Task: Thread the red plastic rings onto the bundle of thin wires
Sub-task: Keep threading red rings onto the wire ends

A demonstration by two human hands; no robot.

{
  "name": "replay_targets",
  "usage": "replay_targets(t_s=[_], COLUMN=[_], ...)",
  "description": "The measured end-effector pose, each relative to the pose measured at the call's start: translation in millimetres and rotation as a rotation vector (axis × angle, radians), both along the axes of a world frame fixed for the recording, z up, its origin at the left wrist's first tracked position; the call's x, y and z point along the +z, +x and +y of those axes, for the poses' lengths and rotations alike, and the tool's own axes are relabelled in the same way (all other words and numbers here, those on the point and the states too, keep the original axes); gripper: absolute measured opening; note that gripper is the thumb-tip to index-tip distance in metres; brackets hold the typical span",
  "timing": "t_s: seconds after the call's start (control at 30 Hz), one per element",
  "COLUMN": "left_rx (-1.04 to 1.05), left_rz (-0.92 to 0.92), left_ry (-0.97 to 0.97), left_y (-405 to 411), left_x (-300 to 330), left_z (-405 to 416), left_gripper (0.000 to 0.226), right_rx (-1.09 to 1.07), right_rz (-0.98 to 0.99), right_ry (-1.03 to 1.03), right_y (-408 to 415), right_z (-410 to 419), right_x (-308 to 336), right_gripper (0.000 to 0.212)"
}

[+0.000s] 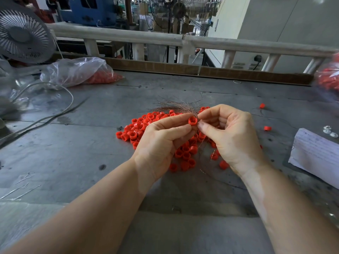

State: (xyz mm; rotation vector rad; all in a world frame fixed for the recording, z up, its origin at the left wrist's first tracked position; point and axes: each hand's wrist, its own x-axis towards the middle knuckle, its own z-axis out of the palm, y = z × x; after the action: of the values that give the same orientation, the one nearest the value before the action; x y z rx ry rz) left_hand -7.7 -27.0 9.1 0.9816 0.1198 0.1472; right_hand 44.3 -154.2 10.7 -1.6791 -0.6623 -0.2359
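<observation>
- Pinching one red ring (192, 121) between the thumb and forefinger of my left hand (161, 142), I hold it up above the table with its opening turned toward my right hand.
- My right hand (231, 134) pinches the bundle of thin wires (176, 107) between thumb and forefinger, right beside the ring; the other fingers are curled in.
- From that pinch the coppery strands fan out up and to the left, away from me, above the pile.
- Whether the wire tips are already inside the ring I cannot tell; my fingertips hide that spot.
- A pile of loose red rings (139, 129) lies on the grey table (91, 143) under and just behind my hands, and a few strays sit apart at the right.
- At far left a clear plastic bag (77, 70) holds more red pieces, with a white fan (23, 33) behind it.
- A sheet of paper (315, 153) lies at the right edge.
</observation>
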Motion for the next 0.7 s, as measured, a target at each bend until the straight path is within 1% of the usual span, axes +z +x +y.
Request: replay_targets(t_s=[0.37, 0.7], left_rx=[0.001, -0.007], left_rz=[-0.004, -0.010], left_ry=[0.009, -0.045], left_y=[0.3, 0.7], left_x=[1.0, 0.5], left_z=[1.9, 3.4], left_gripper=[0.019, 0.023], right_rx=[-0.002, -0.003], right_rz=[-0.017, -0.068], right_ry=[-0.014, -0.085], right_y=[-0.8, -5.0], right_z=[0.0, 2.2], right_x=[0.4, 2.0], right_gripper=[0.025, 0.022])
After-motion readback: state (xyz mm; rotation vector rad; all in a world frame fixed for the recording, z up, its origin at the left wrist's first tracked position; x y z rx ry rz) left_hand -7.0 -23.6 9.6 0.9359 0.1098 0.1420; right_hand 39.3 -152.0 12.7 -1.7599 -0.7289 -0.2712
